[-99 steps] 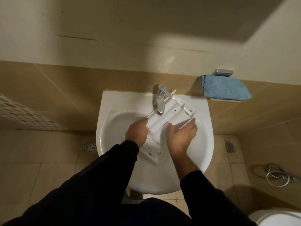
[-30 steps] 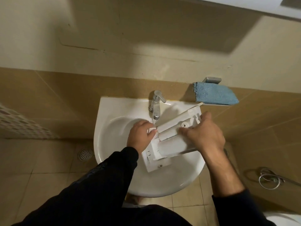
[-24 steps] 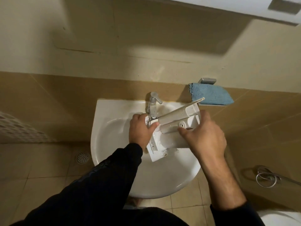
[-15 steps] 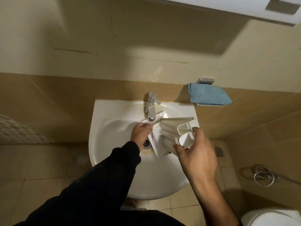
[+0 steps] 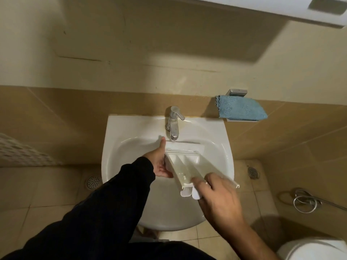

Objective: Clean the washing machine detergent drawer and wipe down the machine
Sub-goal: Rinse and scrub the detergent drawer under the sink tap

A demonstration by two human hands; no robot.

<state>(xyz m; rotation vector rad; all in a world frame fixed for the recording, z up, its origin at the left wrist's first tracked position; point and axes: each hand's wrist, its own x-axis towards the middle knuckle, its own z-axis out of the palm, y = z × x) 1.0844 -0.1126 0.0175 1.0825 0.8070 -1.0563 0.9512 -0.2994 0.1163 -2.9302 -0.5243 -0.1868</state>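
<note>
The white detergent drawer [image 5: 187, 166] lies open side up over the basin of the white sink [image 5: 116, 162], its front panel toward the chrome tap [image 5: 173, 124]. A thin stream of water falls from the spout near that end. My left hand [image 5: 160, 162] holds the drawer's left wall, thumb pointing up toward the tap. My right hand [image 5: 217, 199] grips the near end, its fingers blurred by motion. The compartments face up and look yellowish inside.
A blue cloth [image 5: 242, 108] lies on a small wall shelf right of the sink. A coiled metal hose [image 5: 304, 201] hangs low on the right wall. A toilet [image 5: 315, 249] sits at the bottom right. Floor drains [image 5: 92, 182] flank the sink.
The drawer has been turned over from underside up to open side up. My right hand moved from its far end to the near end, and my left hand shifted to its left wall.
</note>
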